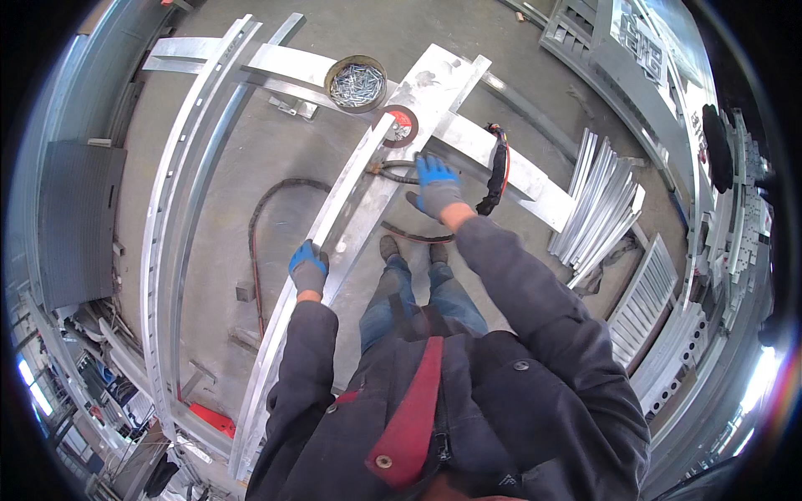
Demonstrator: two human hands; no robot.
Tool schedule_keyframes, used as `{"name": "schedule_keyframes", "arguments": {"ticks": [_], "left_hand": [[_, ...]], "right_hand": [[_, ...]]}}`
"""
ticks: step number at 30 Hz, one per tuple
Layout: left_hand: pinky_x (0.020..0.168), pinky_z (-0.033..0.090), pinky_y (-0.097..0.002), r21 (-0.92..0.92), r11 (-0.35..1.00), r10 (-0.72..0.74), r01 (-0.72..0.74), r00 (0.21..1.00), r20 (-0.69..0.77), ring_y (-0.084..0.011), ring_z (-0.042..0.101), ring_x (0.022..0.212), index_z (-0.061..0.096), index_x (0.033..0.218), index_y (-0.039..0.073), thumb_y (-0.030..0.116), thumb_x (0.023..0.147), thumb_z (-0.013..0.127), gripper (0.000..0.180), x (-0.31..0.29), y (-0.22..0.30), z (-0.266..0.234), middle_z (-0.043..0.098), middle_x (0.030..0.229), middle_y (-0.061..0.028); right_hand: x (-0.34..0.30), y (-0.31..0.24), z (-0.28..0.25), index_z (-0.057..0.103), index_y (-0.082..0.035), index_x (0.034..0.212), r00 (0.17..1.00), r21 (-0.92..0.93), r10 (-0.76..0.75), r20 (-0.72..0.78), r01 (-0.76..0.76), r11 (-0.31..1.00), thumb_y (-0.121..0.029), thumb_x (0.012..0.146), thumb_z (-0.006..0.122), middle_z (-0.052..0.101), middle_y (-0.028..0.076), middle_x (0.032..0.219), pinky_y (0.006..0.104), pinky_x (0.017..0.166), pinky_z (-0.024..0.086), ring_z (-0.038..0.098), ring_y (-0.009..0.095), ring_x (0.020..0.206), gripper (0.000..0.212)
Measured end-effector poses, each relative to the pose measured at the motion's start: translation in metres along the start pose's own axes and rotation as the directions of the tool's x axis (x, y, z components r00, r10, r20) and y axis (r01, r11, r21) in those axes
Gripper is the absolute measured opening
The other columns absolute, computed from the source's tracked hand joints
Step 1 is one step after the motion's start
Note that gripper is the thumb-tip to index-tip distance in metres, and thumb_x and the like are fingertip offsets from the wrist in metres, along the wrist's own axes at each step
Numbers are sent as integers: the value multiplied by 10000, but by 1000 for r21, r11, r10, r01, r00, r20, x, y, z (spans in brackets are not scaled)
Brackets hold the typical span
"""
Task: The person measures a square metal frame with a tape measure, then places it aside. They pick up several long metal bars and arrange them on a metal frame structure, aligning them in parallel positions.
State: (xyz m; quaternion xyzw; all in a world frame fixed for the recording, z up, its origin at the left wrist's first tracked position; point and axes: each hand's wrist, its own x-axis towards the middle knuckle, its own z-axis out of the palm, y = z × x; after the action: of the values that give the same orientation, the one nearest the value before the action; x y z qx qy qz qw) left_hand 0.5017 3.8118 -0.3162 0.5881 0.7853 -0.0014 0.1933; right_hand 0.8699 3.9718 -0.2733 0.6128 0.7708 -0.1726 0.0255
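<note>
My left hand (308,265), in a grey glove with blue fingers, is wrapped over the edge of a long pale metal profile (345,185) that runs diagonally in front of me. In the same kind of glove, my right hand (436,188) has its fingers stretched forward and its thumb apart. It hovers beside a dark hose loop (393,167) near the crossing of the beams; whether it touches the loop I cannot tell. Just beyond lies a round disc (400,127) with a red and silver centre. A round tin (357,84) full of screws or bolts stands on the cross beam (288,63).
Long metal rails (174,167) lie to the left. At right is a bundle of thin metal strips (597,200), with a slatted panel (643,292) behind it. A black-wrapped cable (496,175) hangs over the cross beam. Another hose (253,225) curves across the floor.
</note>
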Motion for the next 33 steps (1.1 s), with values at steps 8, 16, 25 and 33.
{"name": "schedule_keyframes", "arguments": {"ticks": [8, 16, 25, 33], "left_hand": [[923, 535, -501, -85, 988, 120, -128, 988, -95, -398, 685, 1038, 691, 1268, 84, 345, 878, 776, 477, 9, -5, -10, 736, 1114, -196], [862, 549, -489, -104, 977, 178, -185, 982, -69, -388, 696, 986, 706, 1241, 86, 361, 863, 796, 476, 49, 68, -10, 746, 1067, -165], [858, 548, -492, -60, 983, 176, -176, 984, -1, -386, 702, 980, 709, 1263, 95, 408, 855, 806, 523, 111, 141, -4, 745, 1057, -173], [957, 521, -492, 76, 976, 202, -203, 979, 32, -389, 682, 1091, 598, 1373, 83, 386, 880, 752, 599, 107, 157, -15, 706, 1222, -192]], "right_hand": [[59, 10, 23, 577, -119, 1465, 970, -133, 94, 222, -65, 989, -304, 846, 757, 670, 161, 1292, 460, 973, 551, 687, 330, 1180, 671], [-41, 188, 13, 653, 6, 1294, 638, 412, 767, 62, -717, 563, -358, 812, 813, 750, 263, 1100, 493, 921, 578, 724, 450, 1074, 625], [-80, 290, 49, 599, -106, 1435, 481, 81, 876, 21, -874, 478, -448, 796, 832, 610, 194, 1419, 491, 1060, 529, 642, 384, 1275, 761], [-65, 279, 65, 527, -59, 1500, 619, -10, 784, 43, -784, 620, -554, 825, 794, 575, 200, 1455, 511, 1038, 527, 627, 403, 1277, 878]]}}
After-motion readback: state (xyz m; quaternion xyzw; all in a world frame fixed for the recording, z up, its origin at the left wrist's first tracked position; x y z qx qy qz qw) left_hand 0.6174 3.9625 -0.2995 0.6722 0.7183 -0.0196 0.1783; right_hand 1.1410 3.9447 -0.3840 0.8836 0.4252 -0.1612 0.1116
